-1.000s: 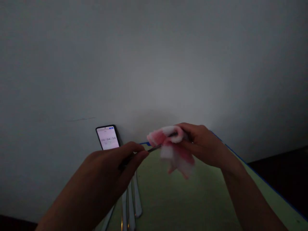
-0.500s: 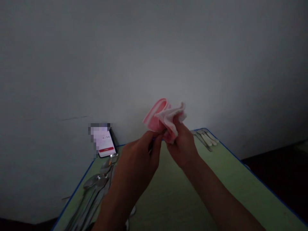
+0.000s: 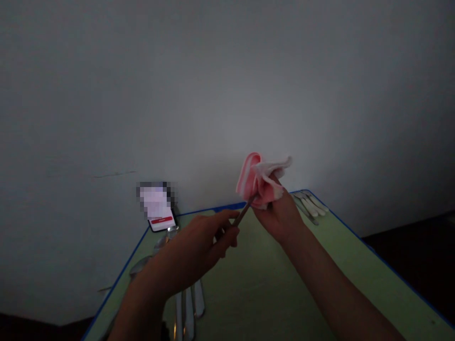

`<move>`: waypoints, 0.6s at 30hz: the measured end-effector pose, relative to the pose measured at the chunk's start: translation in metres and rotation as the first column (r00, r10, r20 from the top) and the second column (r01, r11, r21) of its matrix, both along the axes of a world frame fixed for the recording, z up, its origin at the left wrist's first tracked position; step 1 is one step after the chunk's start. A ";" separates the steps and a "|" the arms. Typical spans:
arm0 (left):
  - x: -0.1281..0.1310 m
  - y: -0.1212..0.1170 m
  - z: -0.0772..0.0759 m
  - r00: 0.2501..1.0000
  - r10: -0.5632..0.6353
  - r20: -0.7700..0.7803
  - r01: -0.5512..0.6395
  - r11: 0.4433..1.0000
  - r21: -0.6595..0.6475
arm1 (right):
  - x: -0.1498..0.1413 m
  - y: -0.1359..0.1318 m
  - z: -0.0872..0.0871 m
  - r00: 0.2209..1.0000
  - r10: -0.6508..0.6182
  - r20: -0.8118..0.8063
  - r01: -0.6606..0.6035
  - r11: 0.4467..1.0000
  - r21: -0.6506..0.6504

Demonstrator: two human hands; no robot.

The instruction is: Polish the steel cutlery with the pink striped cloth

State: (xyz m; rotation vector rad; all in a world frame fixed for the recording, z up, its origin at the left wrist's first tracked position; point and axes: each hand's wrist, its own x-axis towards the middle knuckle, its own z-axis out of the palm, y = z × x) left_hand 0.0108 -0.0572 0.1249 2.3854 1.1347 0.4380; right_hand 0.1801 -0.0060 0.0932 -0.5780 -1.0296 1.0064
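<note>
My left hand [image 3: 199, 248] pinches the thin handle of a piece of cutlery [image 3: 243, 213] between thumb and fingers. Its far end disappears into a crumpled pink and white cloth [image 3: 250, 177], so its kind is hidden. My right hand [image 3: 282, 215] is closed around the cloth, bunching it about that far end. Both hands are raised above the green tabletop, near its far edge.
Spoons [image 3: 140, 266] lie along the left side of the green table [image 3: 256, 289], with several metal handles [image 3: 188, 312] beyond my left forearm. A lit phone [image 3: 159, 208] leans against the wall at the back left. Forks [image 3: 311, 203] lie at the far right corner.
My left hand has drawn back down from the cloth, baring more of the handle. The cloth and my right hand have shifted slightly right in view.
</note>
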 end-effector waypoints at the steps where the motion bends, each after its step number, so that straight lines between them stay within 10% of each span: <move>1: -0.002 0.000 0.000 1.000 -0.016 -0.001 0.016 0.999 -0.033 | -0.002 -0.001 0.002 0.997 0.029 -0.074 -0.031 0.999 -0.026; 10: -0.005 -0.011 0.007 0.993 -0.110 -0.042 0.102 0.980 -0.168 | -0.016 -0.006 -0.005 0.982 -0.170 -0.085 0.162 0.982 -0.095; 15: -0.041 -0.006 0.017 0.988 0.153 -0.010 -0.152 0.984 0.097 | 0.011 -0.007 -0.003 0.963 0.190 0.190 -0.170 0.978 -0.119; 18: -0.063 -0.002 0.022 0.946 0.297 0.125 -0.313 0.941 0.130 | 0.032 -0.016 0.009 0.747 0.334 0.574 -0.301 0.941 -0.155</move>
